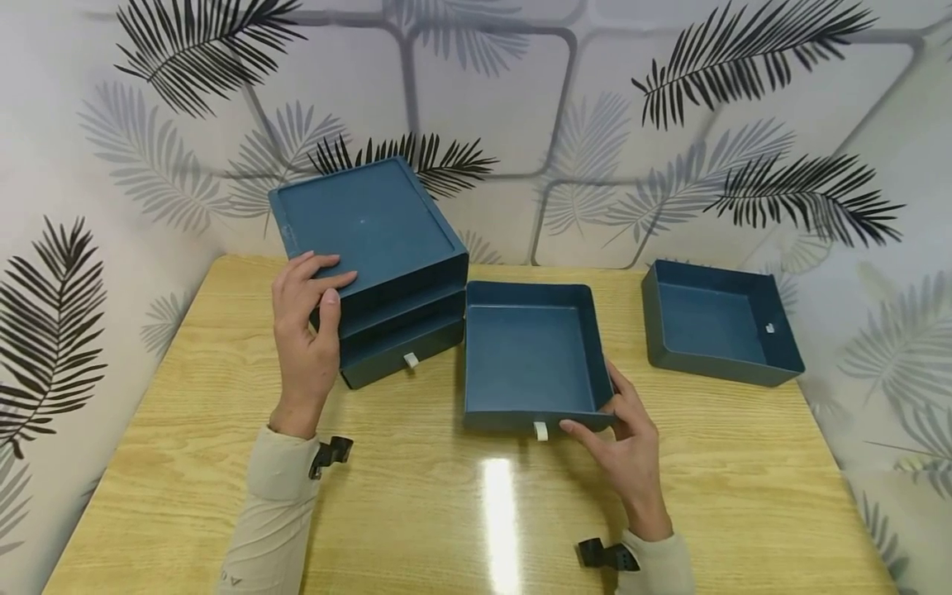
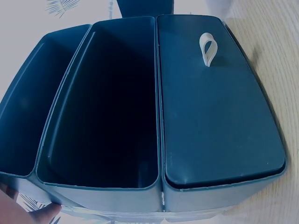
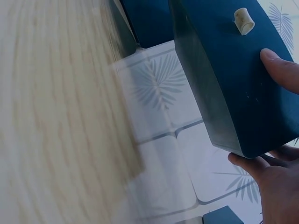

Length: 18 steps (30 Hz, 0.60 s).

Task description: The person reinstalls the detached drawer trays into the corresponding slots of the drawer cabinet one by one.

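A dark blue drawer cabinet point(image 1: 368, 223) stands at the left, turned at an angle. Its two upper slots point(image 2: 105, 107) are hollow, while the bottom slot holds a drawer point(image 2: 215, 107) with a white loop pull. My left hand point(image 1: 305, 330) rests on the cabinet's top near the front left corner, fingers spread over the panel and thumb at the front edge. With my right hand point(image 1: 628, 438) I grip a loose blue drawer point(image 1: 528, 355) by its front right corner, thumb on the front face beside its white tab point(image 1: 540, 430). That drawer is hollow and sits just right of the cabinet.
Another hollow blue drawer point(image 1: 721, 326) lies on the wooden table point(image 1: 416, 504) at the back right, with a small white spot on its inner wall. Behind the table rises a wall covering point(image 1: 483, 99) printed with leaves.
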Available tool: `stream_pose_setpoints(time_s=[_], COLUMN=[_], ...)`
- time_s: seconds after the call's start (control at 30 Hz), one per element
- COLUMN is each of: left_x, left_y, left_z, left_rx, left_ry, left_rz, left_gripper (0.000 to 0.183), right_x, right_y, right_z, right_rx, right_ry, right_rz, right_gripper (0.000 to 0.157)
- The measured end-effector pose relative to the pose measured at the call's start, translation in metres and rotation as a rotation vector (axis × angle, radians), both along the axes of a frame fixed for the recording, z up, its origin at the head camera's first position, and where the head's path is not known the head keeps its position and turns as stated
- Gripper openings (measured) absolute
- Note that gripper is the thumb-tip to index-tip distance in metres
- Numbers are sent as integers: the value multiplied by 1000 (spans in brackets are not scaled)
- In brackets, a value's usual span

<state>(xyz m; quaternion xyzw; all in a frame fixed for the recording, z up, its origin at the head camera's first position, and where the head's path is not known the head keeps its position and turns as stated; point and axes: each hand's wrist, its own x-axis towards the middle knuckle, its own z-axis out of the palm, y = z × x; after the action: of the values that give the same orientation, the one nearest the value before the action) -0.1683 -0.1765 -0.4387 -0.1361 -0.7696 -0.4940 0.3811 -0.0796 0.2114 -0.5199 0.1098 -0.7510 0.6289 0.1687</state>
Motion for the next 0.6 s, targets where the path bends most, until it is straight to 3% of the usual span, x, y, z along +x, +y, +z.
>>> stream_pose_setpoints(time_s=[0.23,0.6], left_x=[-1,0], left_y=[0,0], left_z=[0,1], left_rx=[-1,-2], left_ry=[6,-5], left_rz=[7,5], left_gripper=[32,32], right_x=[4,9], right_y=[1,4], right_z=[4,2], right_rx=[-29,-52], right_ry=[-12,74], right_rz=[1,45], right_gripper=[29,32])
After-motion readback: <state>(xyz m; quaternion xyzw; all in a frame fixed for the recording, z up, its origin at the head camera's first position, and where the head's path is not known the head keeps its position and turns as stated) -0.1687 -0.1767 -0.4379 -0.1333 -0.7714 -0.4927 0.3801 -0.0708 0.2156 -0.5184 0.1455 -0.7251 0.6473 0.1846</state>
